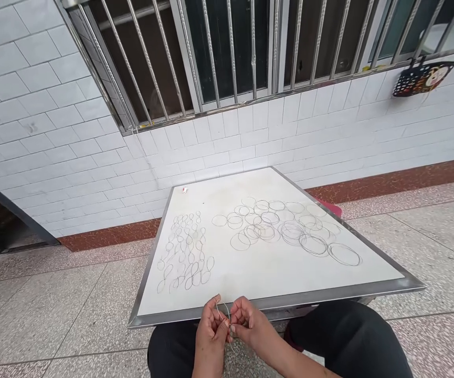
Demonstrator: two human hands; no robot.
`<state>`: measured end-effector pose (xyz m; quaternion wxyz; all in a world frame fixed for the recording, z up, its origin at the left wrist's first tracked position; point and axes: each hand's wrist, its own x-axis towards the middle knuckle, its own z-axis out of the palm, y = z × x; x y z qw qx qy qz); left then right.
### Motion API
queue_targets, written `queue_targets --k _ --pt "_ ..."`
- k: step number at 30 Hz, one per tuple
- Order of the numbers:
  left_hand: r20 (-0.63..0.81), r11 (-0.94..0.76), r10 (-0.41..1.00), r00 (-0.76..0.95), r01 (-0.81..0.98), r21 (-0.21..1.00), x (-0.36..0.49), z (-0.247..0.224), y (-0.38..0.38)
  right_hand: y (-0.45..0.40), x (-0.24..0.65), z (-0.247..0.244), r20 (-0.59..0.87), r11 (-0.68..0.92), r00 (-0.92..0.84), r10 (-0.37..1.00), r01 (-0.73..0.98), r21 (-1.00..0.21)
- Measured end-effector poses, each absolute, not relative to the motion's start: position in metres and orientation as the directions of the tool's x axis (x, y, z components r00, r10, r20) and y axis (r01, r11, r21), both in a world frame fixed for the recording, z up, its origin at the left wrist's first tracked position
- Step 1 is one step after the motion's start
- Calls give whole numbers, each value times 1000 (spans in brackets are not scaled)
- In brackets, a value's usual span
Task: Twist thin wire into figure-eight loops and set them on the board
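Note:
Both hands meet just over the table's near edge. My left hand [213, 329] is closed, its thumb and fingers pinching a thin wire loop [228, 310]. Close against it on the right, my right hand [249, 323] pinches the same wire. Part of the loop rises above the fingertips and part hangs below them. On the white tabletop [250, 278], several twisted figure-eight wire pieces [189, 241] lie in rows at the left. Several round wire rings [271, 223] overlap at the middle and right.
The table has a metal rim [368, 289]. A small white and red item [185, 190] lies at its far left corner. Behind stands a tiled wall [242, 139] with a barred window and a hanging basket [423, 77]. My knees are beneath the near edge.

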<state>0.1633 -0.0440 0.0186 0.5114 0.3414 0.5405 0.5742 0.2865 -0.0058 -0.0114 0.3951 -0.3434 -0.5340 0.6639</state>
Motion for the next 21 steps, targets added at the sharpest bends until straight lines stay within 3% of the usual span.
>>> queue_targets --k 7,11,16,19,21 --pt "-117 64 967 -227 -228 972 151 26 -33 15 280 0 -38 -100 -427 903 -125 -987" --pt "-101 59 945 -310 -143 988 138 41 -35 33 279 7 -41 -65 -377 925 -53 -996" --pt "-31 123 841 -540 135 983 106 21 -57 81 276 23 17 36 -274 962 64 -997" --pt "115 143 788 -604 363 921 86 -10 -75 124 268 39 -34 17 -240 970 205 -979" --pt "179 114 771 -611 408 906 78 -26 -84 157 260 48 -36 18 -205 978 253 -967"
